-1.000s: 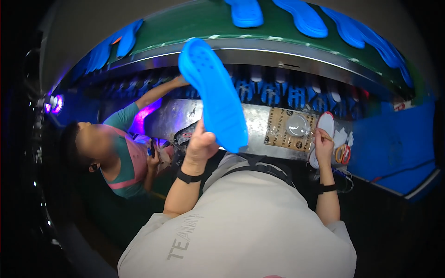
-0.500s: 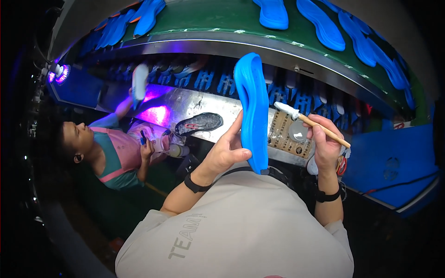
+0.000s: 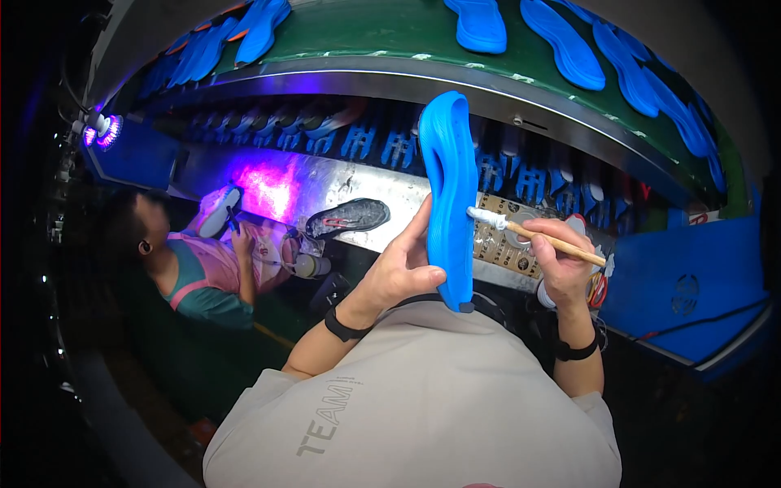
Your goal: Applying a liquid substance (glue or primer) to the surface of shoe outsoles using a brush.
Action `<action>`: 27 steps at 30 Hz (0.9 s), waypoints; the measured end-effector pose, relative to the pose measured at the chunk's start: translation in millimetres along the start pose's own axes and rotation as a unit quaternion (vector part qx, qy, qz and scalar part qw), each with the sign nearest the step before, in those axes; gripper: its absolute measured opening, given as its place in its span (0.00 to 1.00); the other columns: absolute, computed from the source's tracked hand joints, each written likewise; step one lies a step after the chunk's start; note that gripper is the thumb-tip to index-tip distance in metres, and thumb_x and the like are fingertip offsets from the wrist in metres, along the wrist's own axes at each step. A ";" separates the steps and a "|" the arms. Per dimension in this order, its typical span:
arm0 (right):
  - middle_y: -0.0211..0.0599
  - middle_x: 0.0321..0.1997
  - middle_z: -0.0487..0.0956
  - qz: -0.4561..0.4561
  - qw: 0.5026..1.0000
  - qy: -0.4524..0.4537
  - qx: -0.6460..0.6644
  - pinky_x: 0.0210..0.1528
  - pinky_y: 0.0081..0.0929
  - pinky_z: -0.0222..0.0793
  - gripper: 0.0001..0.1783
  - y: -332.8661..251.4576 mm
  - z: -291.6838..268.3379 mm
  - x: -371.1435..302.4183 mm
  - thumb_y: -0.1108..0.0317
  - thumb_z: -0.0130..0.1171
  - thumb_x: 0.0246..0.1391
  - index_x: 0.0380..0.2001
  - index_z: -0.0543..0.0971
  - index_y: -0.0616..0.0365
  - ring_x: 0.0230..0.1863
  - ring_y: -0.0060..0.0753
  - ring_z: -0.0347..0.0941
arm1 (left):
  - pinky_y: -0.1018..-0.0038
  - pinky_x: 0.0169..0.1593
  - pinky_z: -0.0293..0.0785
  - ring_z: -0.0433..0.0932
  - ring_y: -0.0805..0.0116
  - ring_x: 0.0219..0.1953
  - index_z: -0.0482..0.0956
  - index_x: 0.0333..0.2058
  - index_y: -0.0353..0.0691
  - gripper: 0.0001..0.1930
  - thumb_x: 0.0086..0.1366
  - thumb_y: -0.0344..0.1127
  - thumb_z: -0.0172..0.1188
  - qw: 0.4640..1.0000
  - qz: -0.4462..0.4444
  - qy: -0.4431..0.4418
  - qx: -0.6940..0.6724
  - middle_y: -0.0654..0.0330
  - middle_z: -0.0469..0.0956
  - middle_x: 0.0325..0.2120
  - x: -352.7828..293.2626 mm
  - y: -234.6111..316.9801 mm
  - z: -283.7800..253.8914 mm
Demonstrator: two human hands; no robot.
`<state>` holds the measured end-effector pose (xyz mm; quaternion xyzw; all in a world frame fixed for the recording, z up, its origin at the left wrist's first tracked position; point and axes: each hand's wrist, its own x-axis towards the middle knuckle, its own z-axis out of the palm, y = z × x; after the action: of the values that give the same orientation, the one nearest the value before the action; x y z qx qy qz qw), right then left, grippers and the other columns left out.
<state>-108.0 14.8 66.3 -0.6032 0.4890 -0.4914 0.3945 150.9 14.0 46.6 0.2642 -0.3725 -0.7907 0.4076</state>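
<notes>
A blue shoe sole stands on edge in my left hand, heel-to-toe away from me. The thumb presses its near side and the other fingers pass behind it. My right hand is closed round the wooden handle of a brush. The brush's white-coated bristles meet or nearly meet the sole's right side. Behind the brush, a round pale dish is partly covered, resting on printed brown cardboard.
A black shoe-shaped piece lies on the metal bench. Beyond it runs a green conveyor carrying several blue soles. At left sits a co-worker holding a white-soled shoe. A purple lamp glows at far left.
My right hand has brought the brush leftward to the sole's side. The sole has shifted slightly right. The co-worker has lowered the shoe and bent over it.
</notes>
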 end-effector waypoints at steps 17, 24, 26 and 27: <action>0.41 0.28 0.84 -0.082 0.994 -0.071 -0.028 0.33 0.25 0.72 0.09 -16.9 -4.1 -12.4 0.77 0.58 0.51 0.35 0.84 0.66 0.29 0.32 0.79 | 0.60 0.66 0.62 0.61 0.54 0.67 0.37 0.73 0.37 0.62 0.49 0.53 0.68 1.000 -0.018 0.008 -0.014 0.47 0.57 0.66 -0.8 3.5 -7.0; 0.44 0.32 0.84 -0.070 0.997 -0.007 -0.034 0.38 0.26 0.74 0.11 -12.3 4.8 -11.7 0.78 0.58 0.51 0.39 0.83 0.68 0.33 0.34 0.80 | 0.61 0.67 0.61 0.61 0.55 0.67 0.37 0.72 0.36 0.62 0.50 0.53 0.68 1.000 0.008 -0.009 0.024 0.47 0.58 0.66 -2.7 5.9 -6.3; 0.45 0.32 0.84 -0.095 0.994 -0.034 -0.046 0.37 0.26 0.74 0.11 -16.5 4.7 -13.7 0.78 0.58 0.51 0.38 0.83 0.68 0.32 0.34 0.80 | 0.61 0.67 0.61 0.61 0.55 0.67 0.37 0.72 0.36 0.61 0.50 0.53 0.68 0.999 0.017 -0.009 0.030 0.47 0.57 0.66 -3.3 5.0 -10.1; 0.45 0.32 0.84 -0.120 0.989 -0.061 -0.058 0.36 0.26 0.74 0.11 -18.9 4.3 -14.4 0.79 0.59 0.50 0.38 0.83 0.68 0.32 0.35 0.80 | 0.61 0.67 0.60 0.61 0.56 0.67 0.37 0.72 0.36 0.62 0.50 0.52 0.68 0.999 0.022 -0.009 0.027 0.47 0.57 0.66 -3.6 4.1 -12.1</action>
<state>-100.6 32.9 80.6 -0.7084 0.4157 -0.4680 0.3261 163.4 10.9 43.2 0.2597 -0.4029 -0.7734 0.4148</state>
